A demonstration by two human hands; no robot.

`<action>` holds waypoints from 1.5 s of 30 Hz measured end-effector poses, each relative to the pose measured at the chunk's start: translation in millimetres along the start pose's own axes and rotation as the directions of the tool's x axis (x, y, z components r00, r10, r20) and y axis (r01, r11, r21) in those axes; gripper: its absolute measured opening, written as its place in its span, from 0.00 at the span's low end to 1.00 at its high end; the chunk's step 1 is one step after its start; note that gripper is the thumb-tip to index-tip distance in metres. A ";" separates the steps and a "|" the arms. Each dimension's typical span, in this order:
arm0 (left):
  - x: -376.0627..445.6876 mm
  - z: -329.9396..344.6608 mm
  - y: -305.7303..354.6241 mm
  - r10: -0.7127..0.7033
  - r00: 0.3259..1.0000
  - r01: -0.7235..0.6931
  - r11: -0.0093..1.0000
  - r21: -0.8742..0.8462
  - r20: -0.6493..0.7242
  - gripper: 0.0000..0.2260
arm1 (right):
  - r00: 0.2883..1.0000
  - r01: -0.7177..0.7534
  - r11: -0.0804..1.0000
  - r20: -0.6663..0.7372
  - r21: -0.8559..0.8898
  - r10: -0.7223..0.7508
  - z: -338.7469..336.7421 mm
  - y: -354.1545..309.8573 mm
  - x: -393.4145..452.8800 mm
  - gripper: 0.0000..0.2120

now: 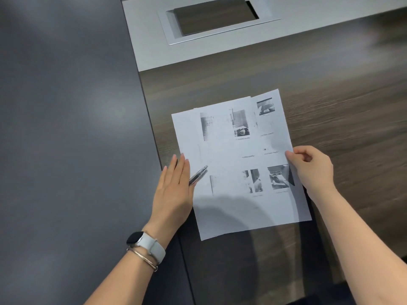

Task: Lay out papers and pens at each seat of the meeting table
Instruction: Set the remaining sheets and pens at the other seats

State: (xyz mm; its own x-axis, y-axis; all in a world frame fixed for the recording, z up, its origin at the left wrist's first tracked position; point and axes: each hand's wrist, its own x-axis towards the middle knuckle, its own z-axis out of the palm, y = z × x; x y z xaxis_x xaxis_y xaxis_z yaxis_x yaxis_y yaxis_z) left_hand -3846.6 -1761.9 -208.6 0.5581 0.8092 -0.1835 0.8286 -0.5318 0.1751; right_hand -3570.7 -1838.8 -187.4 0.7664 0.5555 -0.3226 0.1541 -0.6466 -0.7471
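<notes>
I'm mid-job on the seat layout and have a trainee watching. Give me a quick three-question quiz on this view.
1. True or false: the papers form a perfectly squared stack.
2. Which hand pinches the papers' edge? A) left hand B) right hand C) neither
3. Fill in: the pen lies on the papers, its near end under the ___ hand's fingers.

Key
1. False: sheets are fanned, with offset top corners.
2. B
3. left
</notes>
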 end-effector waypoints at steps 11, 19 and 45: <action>53.0 -0.5 108.0 0.222 0.942 -0.243 0.968 0.055 0.251 0.24 | 0.982 -0.118 0.990 -0.153 -0.071 0.106 -81.4 15.3 66.7 0.11; 75.4 -6.5 73.6 0.248 0.897 -0.280 0.959 0.035 0.366 0.25 | 0.961 -0.100 0.991 -0.266 -0.089 0.073 -115.2 38.2 110.3 0.12; 74.1 0.3 147.7 0.113 0.898 -0.138 0.990 0.028 0.424 0.25 | 0.972 0.236 0.697 0.152 -0.677 -0.181 -51.1 55.2 61.3 0.35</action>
State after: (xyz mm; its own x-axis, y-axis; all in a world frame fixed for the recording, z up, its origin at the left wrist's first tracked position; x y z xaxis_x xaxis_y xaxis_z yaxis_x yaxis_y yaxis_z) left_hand -3682.9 -1780.6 -196.6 0.6140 0.5607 -0.5556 0.7445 -0.6451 0.1718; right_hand -3483.3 -1867.1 -218.8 0.6216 0.7366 -0.2665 0.7107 -0.6734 -0.2034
